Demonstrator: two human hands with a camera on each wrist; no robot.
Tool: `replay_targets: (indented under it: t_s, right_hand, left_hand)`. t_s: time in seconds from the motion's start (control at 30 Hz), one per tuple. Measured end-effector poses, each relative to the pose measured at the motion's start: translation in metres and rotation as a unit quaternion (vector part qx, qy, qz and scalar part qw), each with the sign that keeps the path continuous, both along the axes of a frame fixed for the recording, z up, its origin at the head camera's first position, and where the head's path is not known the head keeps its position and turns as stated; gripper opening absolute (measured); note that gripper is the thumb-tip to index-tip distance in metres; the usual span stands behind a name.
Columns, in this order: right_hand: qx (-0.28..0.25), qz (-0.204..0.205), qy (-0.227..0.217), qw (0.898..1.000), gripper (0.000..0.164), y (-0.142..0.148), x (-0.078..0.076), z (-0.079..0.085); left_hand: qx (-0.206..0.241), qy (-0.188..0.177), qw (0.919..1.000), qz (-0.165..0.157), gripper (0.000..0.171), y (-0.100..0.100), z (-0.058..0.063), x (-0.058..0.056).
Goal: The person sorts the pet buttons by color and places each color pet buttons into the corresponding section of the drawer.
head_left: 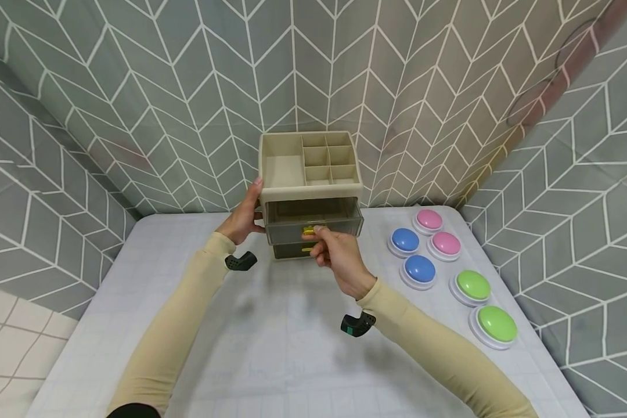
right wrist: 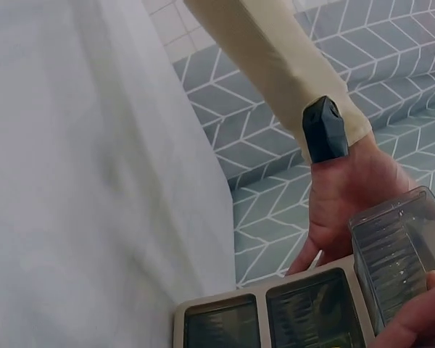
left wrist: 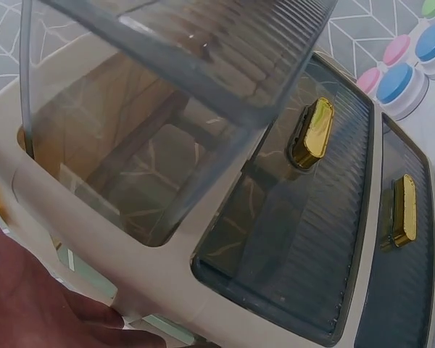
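A beige desktop drawer organizer stands at the back of the table, its upper tray divided into several compartments. Its clear top drawer is slid partway out, and the inside looks bare in the left wrist view. My right hand pinches that drawer's gold handle between thumb and finger. Against the organizer's left side rests my left hand, its fingers spread along the wall. Two lower drawers with gold handles, the middle drawer and the bottom drawer, are closed in the left wrist view.
Several round push lights or buttons stand on the right of the white-covered table: pink, blue and green ones. A grey patterned curtain hangs close behind the organizer.
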State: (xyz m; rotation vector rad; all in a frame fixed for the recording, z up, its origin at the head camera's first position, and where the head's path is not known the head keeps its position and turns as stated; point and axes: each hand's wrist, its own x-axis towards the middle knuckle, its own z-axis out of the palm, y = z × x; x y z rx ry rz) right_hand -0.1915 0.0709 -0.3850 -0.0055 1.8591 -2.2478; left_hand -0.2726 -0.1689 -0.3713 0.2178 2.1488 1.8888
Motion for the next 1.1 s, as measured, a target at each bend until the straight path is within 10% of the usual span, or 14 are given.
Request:
replay_targets:
  t_s: [1.1]
  right_hand:
    - [0.001,0.041,-0.002,0.999,0.04,0.009,0.055,-0.006]
  left_hand:
    - [-0.003,0.007,1.0,-0.002,0.095,-0.003,-0.003,-0.002]
